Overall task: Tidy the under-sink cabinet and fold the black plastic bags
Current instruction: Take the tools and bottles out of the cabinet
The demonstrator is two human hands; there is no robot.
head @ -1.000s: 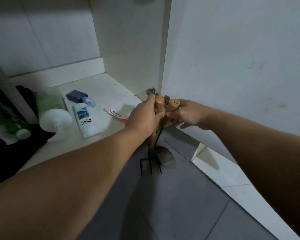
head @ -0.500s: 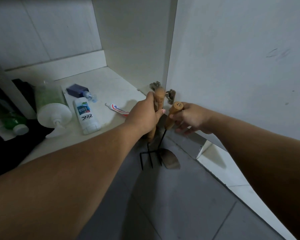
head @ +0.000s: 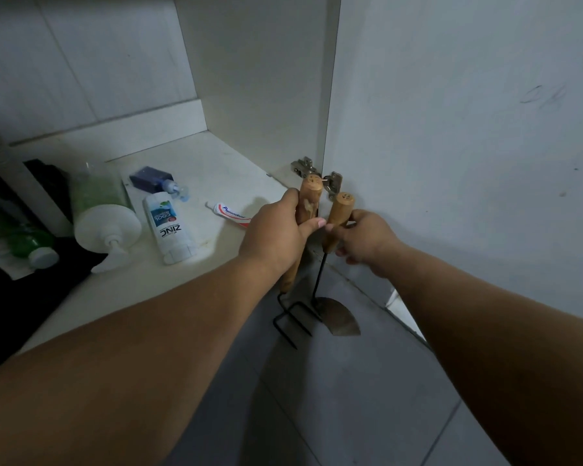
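At frame centre the left hand [head: 276, 237] grips the hand fork [head: 295, 311]; the right hand [head: 362, 238] pinches the trowel [head: 335, 316]; best keep both handles together, heads down, then set them inside the cabinet [head: 196, 163].

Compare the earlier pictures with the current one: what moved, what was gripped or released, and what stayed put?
Little changed. The left hand still grips the hand fork and the right hand the trowel; the two handles now stand slightly further apart. Nothing was let go. The bottles and toothpaste on the cabinet floor lie as before.
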